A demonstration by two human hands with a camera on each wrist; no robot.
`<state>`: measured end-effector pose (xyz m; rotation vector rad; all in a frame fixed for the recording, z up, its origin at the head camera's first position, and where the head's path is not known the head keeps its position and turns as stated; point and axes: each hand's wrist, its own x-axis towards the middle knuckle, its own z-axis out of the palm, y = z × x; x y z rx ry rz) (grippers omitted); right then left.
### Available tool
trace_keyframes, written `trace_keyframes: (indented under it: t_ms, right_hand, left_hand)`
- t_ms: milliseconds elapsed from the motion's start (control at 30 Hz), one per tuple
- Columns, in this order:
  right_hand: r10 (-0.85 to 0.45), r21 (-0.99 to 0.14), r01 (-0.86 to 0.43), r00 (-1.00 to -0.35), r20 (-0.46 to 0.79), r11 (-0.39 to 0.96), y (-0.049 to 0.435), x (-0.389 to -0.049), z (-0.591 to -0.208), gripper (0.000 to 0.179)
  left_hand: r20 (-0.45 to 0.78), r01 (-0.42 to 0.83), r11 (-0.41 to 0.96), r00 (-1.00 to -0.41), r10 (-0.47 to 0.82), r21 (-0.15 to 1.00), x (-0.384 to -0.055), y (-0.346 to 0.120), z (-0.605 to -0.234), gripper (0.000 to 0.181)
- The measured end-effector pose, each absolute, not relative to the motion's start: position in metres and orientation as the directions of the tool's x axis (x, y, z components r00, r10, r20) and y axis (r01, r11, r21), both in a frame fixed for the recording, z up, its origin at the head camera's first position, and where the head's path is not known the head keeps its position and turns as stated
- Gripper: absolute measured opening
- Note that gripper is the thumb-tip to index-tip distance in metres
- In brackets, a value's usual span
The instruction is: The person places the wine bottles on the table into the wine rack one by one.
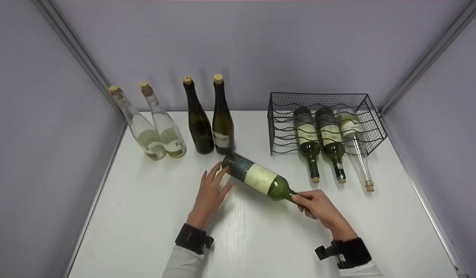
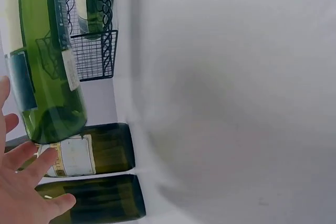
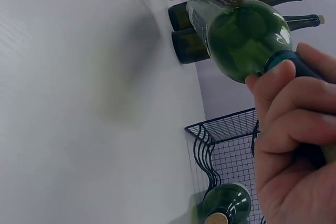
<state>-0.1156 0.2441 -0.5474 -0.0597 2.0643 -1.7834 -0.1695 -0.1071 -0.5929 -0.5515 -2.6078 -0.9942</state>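
A green wine bottle (image 1: 261,178) with a cream and dark label is held tilted above the white table, its base toward the left and its neck toward the right. My right hand (image 1: 319,207) grips it by the neck, fingers curled round in the right wrist view. At the other end, my left hand (image 1: 210,193) has its fingers spread, with fingertips right at the base of the bottle (image 2: 55,121). Behind that base stand two dark corked bottles (image 1: 199,127), (image 1: 223,125), upright side by side.
At the back right, a black wire wine rack (image 1: 282,148) holds two green bottles (image 1: 308,133), (image 1: 330,133) and a clear bottle (image 1: 351,127), necks pointing forward. Two clear corked bottles (image 1: 143,131), (image 1: 168,133) stand at the back left. Grey walls (image 1: 238,46) enclose the table (image 1: 145,231).
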Motion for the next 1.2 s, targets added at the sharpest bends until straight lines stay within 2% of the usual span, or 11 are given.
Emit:
trace_keyframes:
  t_ms: [233, 667, 1200]
  right_hand:
    - [-0.248, -0.951, 0.259, -0.923, -0.296, 0.171, 0.262, -0.111, -0.542, 0.029]
    - [-0.175, -0.947, 0.262, -0.94, -0.295, 0.189, 0.3, -0.102, -0.53, 0.038]
    - [-0.082, -0.928, 0.264, -0.952, -0.294, 0.261, 0.336, -0.089, -0.516, 0.037]
  left_hand:
    - [0.326, 0.436, 0.668, -0.899, 0.292, 0.602, -0.167, -0.103, -0.593, 0.049]
    - [0.312, 0.44, 0.678, -0.897, 0.312, 0.589, -0.166, -0.104, -0.597, 0.05]
    - [0.283, 0.419, 0.656, -0.908, 0.309, 0.628, -0.164, -0.1, -0.599, 0.052]
